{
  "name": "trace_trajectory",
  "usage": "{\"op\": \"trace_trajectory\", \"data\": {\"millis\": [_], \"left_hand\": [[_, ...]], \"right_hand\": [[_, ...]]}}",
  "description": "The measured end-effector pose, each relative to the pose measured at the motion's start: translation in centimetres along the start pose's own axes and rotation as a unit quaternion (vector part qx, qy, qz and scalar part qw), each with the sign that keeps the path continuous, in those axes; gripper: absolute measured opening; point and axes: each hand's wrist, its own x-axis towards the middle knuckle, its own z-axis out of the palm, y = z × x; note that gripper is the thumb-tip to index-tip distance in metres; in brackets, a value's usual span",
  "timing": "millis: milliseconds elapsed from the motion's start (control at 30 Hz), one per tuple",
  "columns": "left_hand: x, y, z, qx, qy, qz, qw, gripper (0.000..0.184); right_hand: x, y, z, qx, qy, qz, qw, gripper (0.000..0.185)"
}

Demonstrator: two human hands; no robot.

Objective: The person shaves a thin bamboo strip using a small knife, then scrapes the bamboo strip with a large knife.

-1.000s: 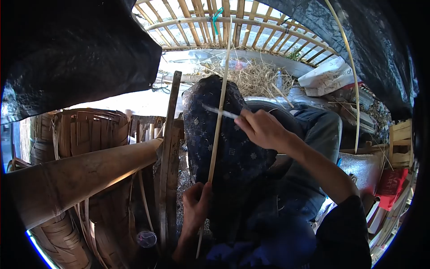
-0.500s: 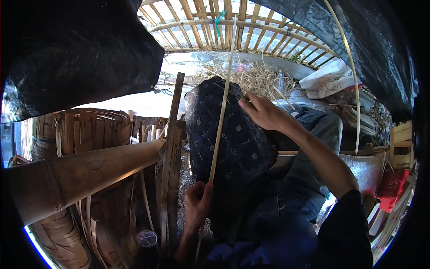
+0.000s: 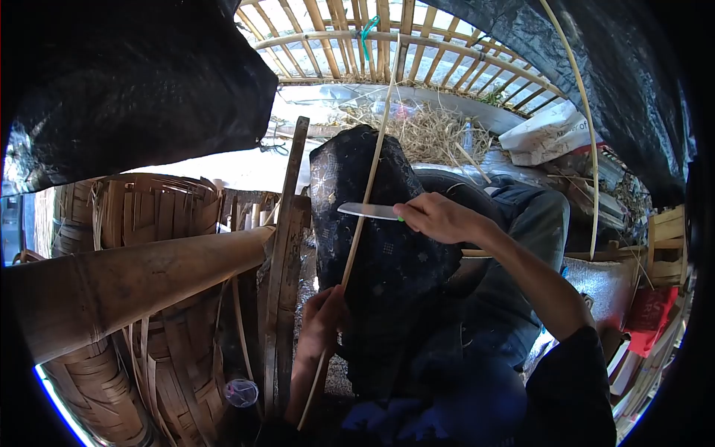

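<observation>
A long, thin bamboo strip (image 3: 376, 160) runs from near my body up toward the slatted bamboo fence, over a dark patterned cloth (image 3: 402, 257) draped on my leg. My left hand (image 3: 321, 316) is closed round the strip's lower part. In my right hand (image 3: 445, 217) is a knife (image 3: 369, 211), its handle mostly hidden by my fingers, with a bit of green showing. The blade points left and lies across the strip, about midway along it; whether it touches cannot be made out.
At left a thick bamboo pole (image 3: 149, 279) juts in beside woven bamboo baskets (image 3: 153, 208). An upright wooden post (image 3: 285, 253) stands near my left hand. Shavings (image 3: 439, 134) lie ahead, below the bamboo fence (image 3: 447, 48). Black plastic sheeting (image 3: 149, 97) hangs above; a red bag (image 3: 652, 316) is at right.
My right hand has come down and nearer, and the knife blade now shows broadside across the strip. My left hand has shifted slightly up and left on the strip.
</observation>
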Motion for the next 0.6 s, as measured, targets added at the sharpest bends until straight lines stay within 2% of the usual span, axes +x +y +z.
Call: {"op": "trace_trajectory", "data": {"millis": [33,67,100,133,167,233,300,367,433,600], "left_hand": [[0.0,0.0,-0.1,0.0,0.0,0.0,1.0,0.033],[0.0,0.0,-0.2,-0.061,-0.013,-0.036,0.997,0.032],[0.0,-0.1,-0.2,-0.122,-0.027,-0.071,0.99,0.031],[0.1,-0.3,-0.3,-0.124,-0.026,-0.071,0.989,0.031],[0.1,-0.6,-0.3,-0.167,-0.018,-0.091,0.982,0.03],[0.1,-0.9,-0.4,-0.21,-0.008,-0.112,0.971,0.029],[0.2,-1.1,-0.4,-0.241,-0.011,-0.127,0.962,0.03],[0.2,-1.0,-0.3,-0.242,-0.017,-0.128,0.962,0.03],[0.0,-1.1,-0.1,-0.243,-0.023,-0.129,0.961,0.031],[-0.7,-1.2,1.2,-0.185,0.009,-0.092,0.978,0.034]], "right_hand": [[-0.4,-1.3,-0.3,-0.03,-0.023,0.017,0.999,0.049],[-0.8,-1.9,-0.3,-0.03,-0.024,0.017,0.999,0.049],[-1.1,-2.4,-0.1,-0.013,0.018,0.01,1.0,0.048],[-1.4,-2.6,0.2,0.005,0.06,0.003,0.998,0.047],[-1.6,-2.6,0.5,0.004,0.058,0.003,0.998,0.047],[-2.2,-2.5,1.3,-0.15,0.114,-0.098,0.977,0.039],[-2.9,-2.4,2.7,-0.184,0.12,-0.117,0.969,0.037],[-3.1,-2.4,3.4,-0.217,0.126,-0.135,0.959,0.035],[-3.2,-2.8,3.7,-0.272,0.09,-0.072,0.955,0.032],[-2.4,-1.6,4.7,-0.299,0.108,-0.06,0.946,0.038]]}}
